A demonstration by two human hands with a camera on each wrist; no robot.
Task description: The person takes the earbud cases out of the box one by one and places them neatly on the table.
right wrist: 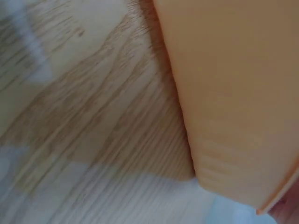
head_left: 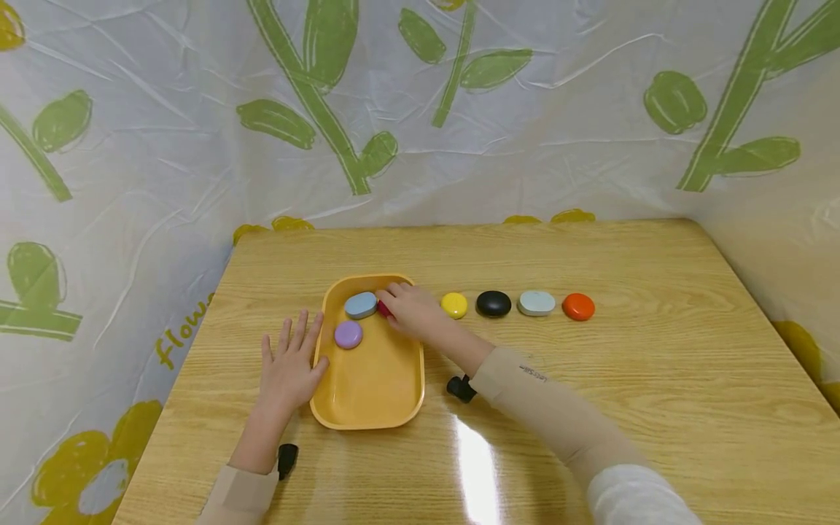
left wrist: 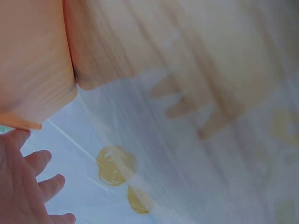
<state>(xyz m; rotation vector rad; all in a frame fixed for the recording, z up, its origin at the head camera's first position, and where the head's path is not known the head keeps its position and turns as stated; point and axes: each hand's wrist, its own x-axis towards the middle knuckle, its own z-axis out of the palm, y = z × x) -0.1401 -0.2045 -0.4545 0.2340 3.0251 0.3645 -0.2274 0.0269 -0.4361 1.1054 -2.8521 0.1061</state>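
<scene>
On the table stands a yellow-orange plastic tray (head_left: 370, 386). Inside it, near the far left corner, lie a blue oval pebble-like piece (head_left: 361, 305) and a purple round one (head_left: 348, 335). My right hand (head_left: 413, 313) reaches over the tray's right rim and pinches a dark red piece (head_left: 383, 310), mostly hidden by the fingers, just right of the blue one. With fingers spread and straight, my left hand (head_left: 289, 372) rests against the tray's left rim. In the left wrist view, the left fingers (left wrist: 51, 186) show beside the tray wall (left wrist: 37, 60).
Right of the tray, a row of smooth pieces runs across the wooden table (head_left: 623, 401): yellow (head_left: 454, 305), black (head_left: 494, 304), pale grey (head_left: 537, 303) and orange-red (head_left: 579, 307). A flower-printed sheet (head_left: 525, 146) hangs behind the table. Black wrist camera parts (head_left: 462, 389) stick out below the right forearm.
</scene>
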